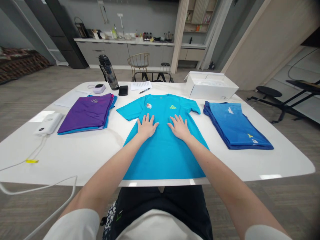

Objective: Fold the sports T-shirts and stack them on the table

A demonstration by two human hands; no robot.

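A turquoise T-shirt (163,151) lies spread flat, front up, in the middle of the white table (82,156), its hem at the near edge. My left hand (146,126) rests palm down on the shirt's chest, fingers spread. My right hand (179,127) lies flat beside it, a little to the right, also with fingers apart. Neither hand grips the cloth. Two small logos show above my fingers near the collar.
A folded stack of purple and blue shirts (87,112) lies to the left, a stack of blue shirts (236,125) to the right. An open white box (212,87), a bottle (108,72), a phone (123,90), paper with a pen (141,86) sit at the back. A white device (48,123) with cables is at far left.
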